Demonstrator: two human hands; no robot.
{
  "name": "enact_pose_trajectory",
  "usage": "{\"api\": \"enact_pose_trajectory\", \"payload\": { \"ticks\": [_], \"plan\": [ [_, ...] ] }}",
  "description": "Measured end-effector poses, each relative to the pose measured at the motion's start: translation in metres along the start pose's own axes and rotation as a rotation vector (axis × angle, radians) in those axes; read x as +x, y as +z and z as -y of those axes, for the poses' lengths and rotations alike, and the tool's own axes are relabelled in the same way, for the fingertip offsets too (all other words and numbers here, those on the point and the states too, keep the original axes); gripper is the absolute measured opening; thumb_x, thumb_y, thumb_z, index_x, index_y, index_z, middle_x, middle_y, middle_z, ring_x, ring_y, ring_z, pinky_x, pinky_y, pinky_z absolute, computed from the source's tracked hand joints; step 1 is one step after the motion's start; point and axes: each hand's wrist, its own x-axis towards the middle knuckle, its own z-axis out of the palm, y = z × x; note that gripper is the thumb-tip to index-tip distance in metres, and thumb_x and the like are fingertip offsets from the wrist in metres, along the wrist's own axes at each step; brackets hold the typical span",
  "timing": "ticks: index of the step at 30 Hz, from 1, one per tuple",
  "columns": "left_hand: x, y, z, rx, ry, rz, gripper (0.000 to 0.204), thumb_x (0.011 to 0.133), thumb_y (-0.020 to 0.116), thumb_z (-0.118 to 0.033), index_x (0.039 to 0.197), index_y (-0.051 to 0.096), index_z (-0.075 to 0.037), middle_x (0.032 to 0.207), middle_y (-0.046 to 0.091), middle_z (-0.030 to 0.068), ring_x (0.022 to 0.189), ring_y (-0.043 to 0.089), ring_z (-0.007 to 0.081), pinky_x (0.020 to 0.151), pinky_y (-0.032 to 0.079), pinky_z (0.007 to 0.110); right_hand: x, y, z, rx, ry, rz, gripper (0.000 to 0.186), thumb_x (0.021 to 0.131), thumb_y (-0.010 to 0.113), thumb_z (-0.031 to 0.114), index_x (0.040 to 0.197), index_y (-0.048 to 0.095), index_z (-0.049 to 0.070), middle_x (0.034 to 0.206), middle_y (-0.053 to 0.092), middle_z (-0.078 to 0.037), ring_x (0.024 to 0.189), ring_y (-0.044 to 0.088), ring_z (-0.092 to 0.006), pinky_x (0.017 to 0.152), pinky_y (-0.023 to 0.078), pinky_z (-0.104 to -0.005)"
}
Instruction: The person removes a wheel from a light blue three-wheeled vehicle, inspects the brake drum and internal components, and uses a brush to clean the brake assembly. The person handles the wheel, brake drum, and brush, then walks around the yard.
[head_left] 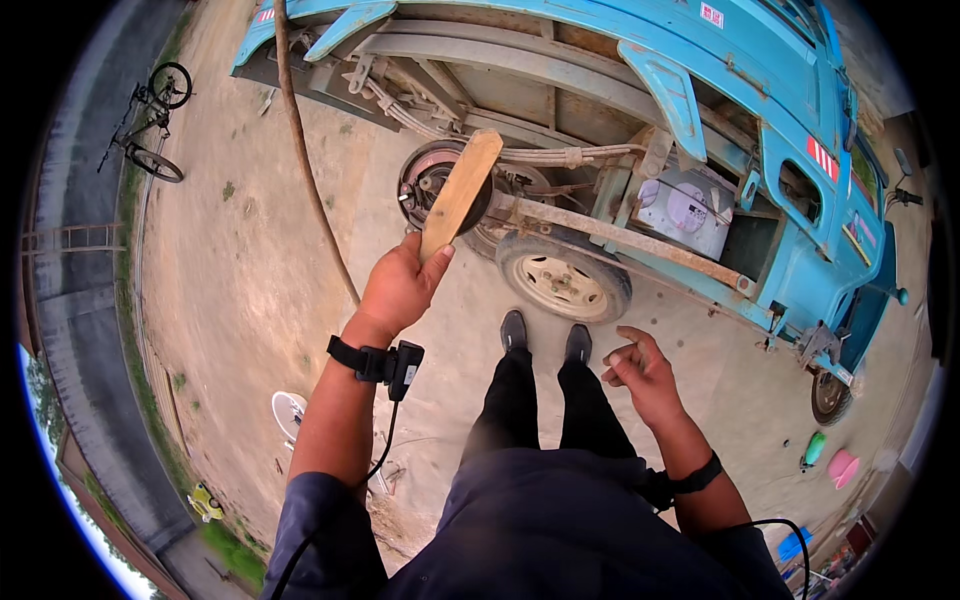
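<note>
Left hand [395,287]: fingers pinching wooden board [463,190] at near end, overlapping brake hub [425,182] in view. Right hand [645,376]: fingers half-curled, slightly spread, near wheel [560,284].

Left hand [398,285], one: closed in a grip, left of the shoes [514,330] as I view it, arm [335,430] extended forward. Right hand [645,378], one: fingers part-curled, right of the shoes on my feed, forearm [682,442] slanting inward.
</note>
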Motion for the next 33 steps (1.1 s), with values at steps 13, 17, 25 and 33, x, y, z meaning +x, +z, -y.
{"api": "enact_pose_trajectory", "payload": {
  "ticks": [13, 17, 25, 33],
  "plan": [
    [0.010, -0.045, -0.012, 0.266, 0.158, -0.012, 0.038, 0.099, 0.064, -0.036, 0.106, 0.060, 0.001, 0.071, 0.060, 0.0111, 0.067, 0.061, 0.0232, 0.064, 0.050, 0.037, -0.009, 0.001, -0.015, -0.018, 0.005, -0.028, 0.048, 0.097, 0.062, 0.010, 0.141, 0.044, 0.002, 0.095, 0.065, -0.009, 0.078, 0.066, -0.0147, 0.070, 0.053, -0.0275],
    [-0.006, -0.034, 0.039, 0.132, -0.043, 0.093, 0.042, 0.099, 0.063, -0.042, 0.106, 0.061, 0.000, 0.074, 0.062, 0.0196, 0.068, 0.062, 0.0335, 0.066, 0.051, 0.041, -0.011, -0.001, -0.016, -0.044, 0.019, -0.066, 0.050, 0.099, 0.062, 0.016, 0.142, 0.043, 0.002, 0.098, 0.064, -0.010, 0.081, 0.066, -0.0163, 0.073, 0.053, -0.0294],
    [-0.085, -0.110, 0.079, 0.019, -0.277, -0.156, 0.041, 0.097, 0.068, -0.034, 0.114, 0.061, 0.003, 0.079, 0.066, 0.0168, 0.069, 0.067, 0.0289, 0.065, 0.053, 0.041, -0.016, 0.003, -0.034, -0.024, 0.028, -0.051, 0.052, 0.099, 0.062, 0.019, 0.143, 0.042, 0.001, 0.098, 0.064, -0.010, 0.081, 0.066, -0.0169, 0.074, 0.054, -0.0302],
    [0.088, -0.109, -0.024, 0.529, 0.346, 0.062, 0.046, 0.098, 0.061, -0.045, 0.108, 0.064, -0.001, 0.089, 0.068, 0.0229, 0.088, 0.066, 0.0417, 0.078, 0.051, 0.045, -0.011, 0.018, -0.026, -0.036, 0.016, -0.085, 0.053, 0.098, 0.062, 0.018, 0.144, 0.041, 0.000, 0.099, 0.063, -0.011, 0.081, 0.066, -0.0177, 0.074, 0.054, -0.0306]
  ]
}}
